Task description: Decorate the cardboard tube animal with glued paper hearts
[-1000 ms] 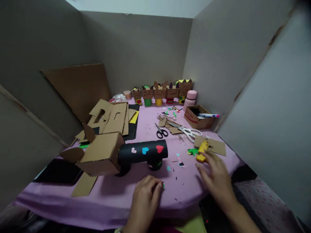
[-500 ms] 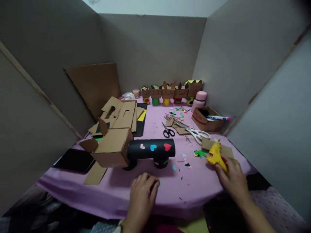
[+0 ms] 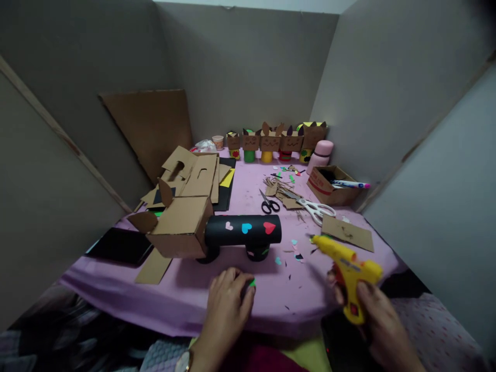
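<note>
My right hand (image 3: 382, 315) is wrapped round a yellow hot glue gun (image 3: 349, 271), raised over the right side of the table with its nozzle pointing left. Close to the table's front edge, my left hand (image 3: 228, 305) pinches a small green paper piece (image 3: 252, 283) between thumb and fingers. Just beyond that hand stands a cardboard animal: a black tube body (image 3: 242, 230) with pink, blue and red paper hearts, short black legs, and a box head (image 3: 180, 227) with brown ears at its left end.
Scissors with black handles (image 3: 270, 206) and white-handled scissors (image 3: 318, 211) lie near cardboard scraps (image 3: 289, 200). A cardboard piece (image 3: 346, 232) rests at right, below a box of pens (image 3: 333, 188). Cut cardboard (image 3: 197, 178) and a dark tablet (image 3: 118, 246) are at left. Cardboard animal figures (image 3: 270, 142) line the back.
The glue gun has been lifted off the cardboard piece at right, and its nozzle now points left. My left hand stays near the same place, with the green piece showing more.
</note>
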Demonstrator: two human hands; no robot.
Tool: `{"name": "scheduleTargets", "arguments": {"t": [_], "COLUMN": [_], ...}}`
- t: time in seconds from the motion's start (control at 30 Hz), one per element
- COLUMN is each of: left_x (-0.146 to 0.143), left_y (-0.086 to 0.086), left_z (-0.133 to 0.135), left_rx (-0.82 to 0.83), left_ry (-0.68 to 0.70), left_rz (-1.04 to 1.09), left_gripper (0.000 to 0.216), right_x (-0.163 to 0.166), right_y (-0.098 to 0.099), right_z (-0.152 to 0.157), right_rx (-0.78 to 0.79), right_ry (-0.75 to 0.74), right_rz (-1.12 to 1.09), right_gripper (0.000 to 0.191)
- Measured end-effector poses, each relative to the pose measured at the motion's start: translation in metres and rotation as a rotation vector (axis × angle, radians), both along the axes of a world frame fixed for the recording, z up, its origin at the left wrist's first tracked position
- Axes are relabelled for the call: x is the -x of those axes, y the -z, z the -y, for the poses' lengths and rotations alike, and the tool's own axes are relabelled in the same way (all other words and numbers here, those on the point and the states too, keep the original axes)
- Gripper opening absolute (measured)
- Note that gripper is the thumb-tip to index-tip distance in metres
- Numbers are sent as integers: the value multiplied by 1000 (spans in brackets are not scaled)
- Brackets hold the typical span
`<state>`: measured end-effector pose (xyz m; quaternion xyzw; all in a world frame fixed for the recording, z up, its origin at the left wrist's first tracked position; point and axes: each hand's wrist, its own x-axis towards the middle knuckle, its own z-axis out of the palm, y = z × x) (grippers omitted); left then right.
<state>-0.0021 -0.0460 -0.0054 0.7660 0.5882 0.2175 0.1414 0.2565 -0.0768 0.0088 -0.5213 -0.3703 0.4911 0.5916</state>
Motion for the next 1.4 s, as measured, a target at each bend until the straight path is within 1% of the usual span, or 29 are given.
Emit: {"name": "scheduleTargets", "arguments": {"t": [0.07,0.1,0.17,0.27,0.43,0.63,0.7,0.8,0.9,0.97,1.27,1.4], "left_x": [0,1,1,1,0,1,2,2,2,2,2,1], "left_y": [-1,-1,-1,-3,-3,-3,-3,-3,-3,-3,-2,-3], "left_z": [1,1,1,2,2,0,0,-1,0,1,0,0], "left_rx": [10,15,25,39,61,59,55,51,56,65,74,64], "left_ry": [4,7,15,17,2,5,4,8,8,10,3,-1], "left_rz": [4,6,11,17,37,53,60,73,80,81,75,62], "left_gripper": [21,21,22,22,21,20,20,20,20,20,20,20], "right_x": [17,24,36,48,55,56,55,52,49,48,49,48], "right_y": [1,2,1,-4,-10,-7,-5,-3,-3,-4,-5,-5], "right_z": [14,19,25,25,18,15,14,11,9,8,8,8], "right_rx": [104,156,209,233,249,302,289,231,144,113,151,126], "right_ry": [-181,-248,-325,-387,-444,-512,-545,-572,-584,-590,-557,-570], "right_rz": [38,65,123,173,197,254,286,365,437,456,451,462], "right_gripper": [37,39,44,48,47,51,50,46,43,41,38,38]}}
